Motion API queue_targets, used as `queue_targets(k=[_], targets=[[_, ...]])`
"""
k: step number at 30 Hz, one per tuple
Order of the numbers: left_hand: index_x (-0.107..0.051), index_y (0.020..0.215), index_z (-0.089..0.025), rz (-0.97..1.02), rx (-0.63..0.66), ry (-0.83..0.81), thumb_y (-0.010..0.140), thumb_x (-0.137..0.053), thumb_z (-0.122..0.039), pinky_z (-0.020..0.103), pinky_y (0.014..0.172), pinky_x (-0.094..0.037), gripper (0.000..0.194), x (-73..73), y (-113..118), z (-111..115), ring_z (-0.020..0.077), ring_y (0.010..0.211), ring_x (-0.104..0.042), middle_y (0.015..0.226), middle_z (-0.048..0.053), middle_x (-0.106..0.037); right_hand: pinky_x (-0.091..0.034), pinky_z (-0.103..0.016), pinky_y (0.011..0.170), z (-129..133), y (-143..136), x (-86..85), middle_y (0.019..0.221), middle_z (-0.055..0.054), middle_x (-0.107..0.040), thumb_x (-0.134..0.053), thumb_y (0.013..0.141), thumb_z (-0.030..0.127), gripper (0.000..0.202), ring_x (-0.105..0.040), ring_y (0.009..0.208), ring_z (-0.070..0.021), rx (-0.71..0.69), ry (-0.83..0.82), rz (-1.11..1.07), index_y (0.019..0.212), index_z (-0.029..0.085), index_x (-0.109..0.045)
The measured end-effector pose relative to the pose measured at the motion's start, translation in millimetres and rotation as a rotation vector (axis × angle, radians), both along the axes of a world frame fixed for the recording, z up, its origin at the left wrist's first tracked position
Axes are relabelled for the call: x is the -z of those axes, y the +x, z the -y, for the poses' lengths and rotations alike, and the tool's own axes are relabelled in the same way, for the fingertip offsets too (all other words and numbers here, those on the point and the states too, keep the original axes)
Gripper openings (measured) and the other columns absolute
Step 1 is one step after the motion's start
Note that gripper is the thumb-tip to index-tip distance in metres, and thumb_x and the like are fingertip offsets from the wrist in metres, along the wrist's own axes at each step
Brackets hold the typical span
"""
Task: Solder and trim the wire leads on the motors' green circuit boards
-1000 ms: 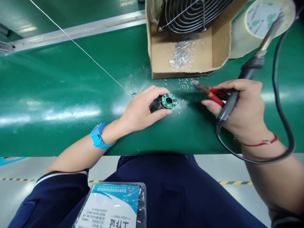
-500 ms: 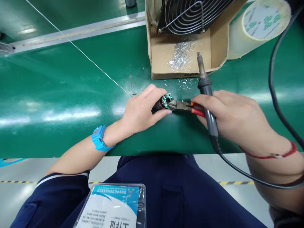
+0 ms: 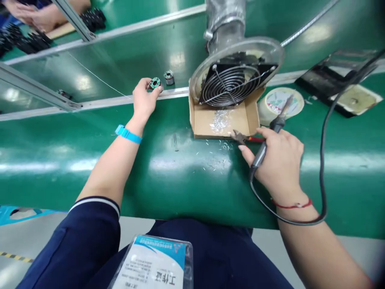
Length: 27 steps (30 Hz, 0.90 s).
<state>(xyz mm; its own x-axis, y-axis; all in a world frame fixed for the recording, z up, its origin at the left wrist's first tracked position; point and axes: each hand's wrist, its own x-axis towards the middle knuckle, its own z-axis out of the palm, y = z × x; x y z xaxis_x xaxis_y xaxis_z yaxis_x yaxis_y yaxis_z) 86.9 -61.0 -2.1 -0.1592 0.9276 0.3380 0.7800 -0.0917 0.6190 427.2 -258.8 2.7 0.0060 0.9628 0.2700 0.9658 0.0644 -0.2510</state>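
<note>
My left hand is stretched out to the back of the bench, fingers closed around a small cylindrical motor part with a ring-shaped green circuit board facing up. A similar part stands just to its right, beyond the metal rail. My right hand grips red-handled cutting pliers and a soldering iron together. The iron's tip points away from me, up over a tape roll. The pliers' jaws are near the front edge of a cardboard box.
Wire clippings lie in the box and on the green bench before it. A fan with a duct stands over the box. The tape roll is beside it. The iron's cable loops at right. A co-worker's hands show at upper left.
My left hand has carried the motor part from the bench middle to the back left. The pliers have come away from its board and moved with my right hand. The view is wider now.
</note>
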Motion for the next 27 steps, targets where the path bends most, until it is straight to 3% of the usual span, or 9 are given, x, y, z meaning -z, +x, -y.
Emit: queue_targets(k=[3, 7, 10, 12, 17, 21, 27], targets=[[-0.066, 0.118, -0.012, -0.125, -0.157, -0.147, 0.087, -0.067, -0.022, 0.039, 0.109, -0.047, 0.033, 0.3, -15.9, -30.3, 0.027, 0.116, -0.065, 0.118, 0.013, -0.071, -0.047, -0.043, 0.083, 0.4, 9.1, 4.8, 0.091, -0.013, -0.071, -0.056, 0.091, 0.044, 0.038, -0.064, 0.088, -0.0292, 0.024, 0.103, -0.066, 0.116, 0.016, -0.065], [-0.058, 0.135, -0.009, -0.187, -0.233, -0.238, 0.087, -0.064, -0.02, 0.047, 0.115, -0.043, 0.05, -3.5, -23.3, -41.2, 0.0347, 0.13, -0.058, 0.137, 0.022, -0.061, -0.048, -0.037, 0.074, 0.2, 17.0, 10.1, 0.088, -0.009, -0.073, -0.048, 0.096, 0.049, 0.04, -0.062, 0.069, -0.0215, 0.072, 0.155, -0.17, 0.115, 0.019, -0.068], [-0.041, 0.151, -0.012, -0.248, -0.133, -0.16, 0.087, -0.064, -0.023, 0.044, 0.121, -0.037, 0.068, -7.5, -13.8, -42.7, 0.0325, 0.143, -0.046, 0.155, 0.019, -0.044, -0.051, -0.039, 0.077, -0.4, 17.9, 14.1, 0.092, -0.009, -0.074, -0.043, 0.096, 0.057, 0.052, -0.068, 0.079, -0.0249, 0.154, 0.093, -0.313, 0.129, 0.021, -0.063], [-0.035, 0.155, -0.012, -0.292, -0.027, -0.185, 0.088, -0.064, -0.023, 0.043, 0.122, -0.035, 0.073, -8.8, -3.7, -46.7, 0.0312, 0.145, -0.043, 0.158, 0.018, -0.042, -0.053, -0.042, 0.083, -1.1, 18.0, 16.1, 0.099, -0.011, -0.074, -0.041, 0.095, 0.06, 0.06, -0.07, 0.091, -0.0283, 0.184, 0.058, -0.374, 0.137, 0.02, -0.056], [-0.058, 0.134, -0.008, -0.297, 0.051, -0.283, 0.086, -0.061, -0.016, 0.046, 0.115, -0.041, 0.049, -11.2, 10.8, -55.1, 0.0341, 0.131, -0.055, 0.139, 0.02, -0.058, -0.054, -0.045, 0.089, -3.1, 20.1, 16.0, 0.104, -0.012, -0.073, -0.044, 0.093, 0.059, 0.061, -0.069, 0.094, -0.0275, 0.138, 0.046, -0.405, 0.137, 0.018, -0.055], [-0.053, 0.135, -0.007, -0.272, 0.138, -0.251, 0.088, -0.061, -0.022, 0.041, 0.109, -0.046, 0.051, -13.6, 11.6, -21.7, 0.0285, 0.124, -0.058, 0.134, 0.017, -0.06, -0.054, -0.044, 0.093, -4.9, 21.7, 15.1, 0.105, -0.013, -0.07, -0.054, 0.092, 0.052, 0.056, -0.066, 0.097, -0.0259, 0.066, 0.129, -0.378, 0.135, 0.017, -0.057], [-0.059, 0.13, -0.015, -0.274, 0.441, -0.353, 0.086, -0.066, -0.027, 0.037, 0.1, -0.049, 0.047, -9.6, 11.7, 82.7, 0.0243, 0.111, -0.061, 0.118, 0.01, -0.063, -0.054, -0.045, 0.087, -2.0, 20.8, 13.8, 0.103, -0.012, -0.068, -0.058, 0.09, 0.043, 0.043, -0.065, 0.093, -0.0257, 0.07, 0.222, -0.372, 0.126, 0.019, -0.062]])
